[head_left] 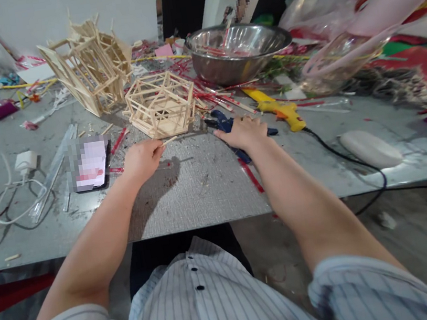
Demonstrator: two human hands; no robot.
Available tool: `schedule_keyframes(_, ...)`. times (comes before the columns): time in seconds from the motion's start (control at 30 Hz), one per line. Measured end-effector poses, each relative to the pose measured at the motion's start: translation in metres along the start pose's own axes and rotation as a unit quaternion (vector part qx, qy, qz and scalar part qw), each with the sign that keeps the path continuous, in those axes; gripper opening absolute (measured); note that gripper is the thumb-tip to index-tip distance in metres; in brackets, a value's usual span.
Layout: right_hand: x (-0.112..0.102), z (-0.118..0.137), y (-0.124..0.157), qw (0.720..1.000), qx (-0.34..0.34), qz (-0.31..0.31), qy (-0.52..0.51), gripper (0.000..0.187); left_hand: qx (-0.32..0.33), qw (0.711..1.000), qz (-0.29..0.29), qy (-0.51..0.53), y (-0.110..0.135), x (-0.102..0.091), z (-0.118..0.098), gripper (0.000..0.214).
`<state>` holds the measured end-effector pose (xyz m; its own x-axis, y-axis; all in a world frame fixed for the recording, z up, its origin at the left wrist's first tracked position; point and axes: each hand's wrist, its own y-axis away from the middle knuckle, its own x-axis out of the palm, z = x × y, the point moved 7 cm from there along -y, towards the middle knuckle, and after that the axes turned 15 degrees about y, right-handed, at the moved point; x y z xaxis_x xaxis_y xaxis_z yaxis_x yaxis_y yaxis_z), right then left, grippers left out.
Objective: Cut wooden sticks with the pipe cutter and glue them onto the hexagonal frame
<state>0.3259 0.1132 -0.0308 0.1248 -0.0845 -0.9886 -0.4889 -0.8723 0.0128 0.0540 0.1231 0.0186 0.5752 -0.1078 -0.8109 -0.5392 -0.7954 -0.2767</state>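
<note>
My left hand [142, 161] is closed in a pinch on a thin wooden stick [170, 140], which points right, just above the table. My right hand [247, 133] is over dark blue-handled pliers [224, 121] on the table, its fingers curled round the handles. One handle sticks out below my palm and another to the right. Just beyond my hands stands a hexagonal frame of wooden sticks [162, 106]. Behind it, to the left, is a taller, tilted stick structure [93, 65] with flat panels.
A steel bowl [239, 58] holds red-wrapped sticks. To the right lie a yellow glue gun [278, 107] with a black cord and a pale oval object [371, 149]. At left are a phone [90, 164] and a white charger [26, 162] with its cable.
</note>
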Motion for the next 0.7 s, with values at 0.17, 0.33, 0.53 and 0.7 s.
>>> schedule_keyframes(0.17,-0.011,0.004,0.008,0.999,-0.021,-0.043,-0.013,0.083,0.010,1.000,0.008,-0.009,0.001,0.003,-0.002,0.026)
schedule_keyframes(0.33,-0.042,0.014,0.012,0.987,-0.081,-0.137,-0.020,0.051,0.005,1.000,-0.001,0.006,0.001,0.005,-0.002,0.026)
schedule_keyframes(0.53,-0.056,0.047,-0.012,0.978,-0.154,-0.138,0.008,0.039,-0.040,0.998,-0.037,0.017,0.002,0.002,0.004,0.025)
schedule_keyframes(0.7,-0.046,0.072,-0.036,0.979,-0.153,-0.123,0.057,0.044,-0.076,0.996,-0.025,0.026,0.003,0.004,0.007,0.026)
